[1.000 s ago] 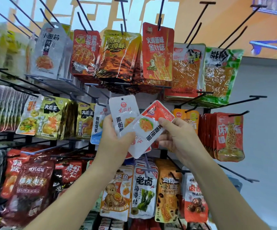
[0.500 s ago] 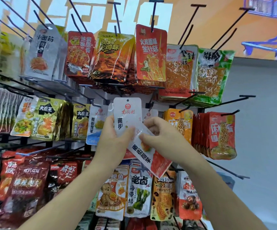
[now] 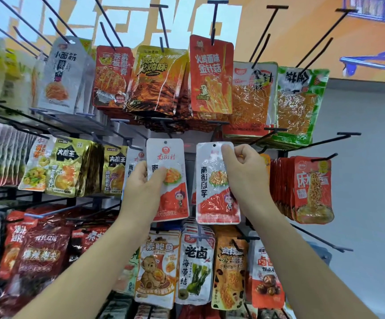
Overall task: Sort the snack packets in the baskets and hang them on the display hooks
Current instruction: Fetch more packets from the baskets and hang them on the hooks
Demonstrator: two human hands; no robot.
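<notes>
Hands: two, left hand (image 3: 143,189) and right hand (image 3: 244,176). White-and-red packets held: two, left packet (image 3: 166,154) and right packet (image 3: 212,199), one per hand. Top-row packet stacks (image 3: 210,74): six readable; more at far left, too blurred to count.

Narrow gap at centre between left packet (image 3: 170,192) and right packet (image 3: 214,199), grey back panel (image 3: 191,171) behind; upper packet row (image 3: 210,77) hung low at 12 o'clock; yellow packet stack (image 3: 69,166) crowded 9 o'clock; lower packet row (image 3: 193,272) filled 6 o'clock; red noodle stack (image 3: 313,189) blocked 3 o'clock, bare hook (image 3: 348,134) jutting just above; open room along grey wall (image 3: 371,192) beyond.
</notes>
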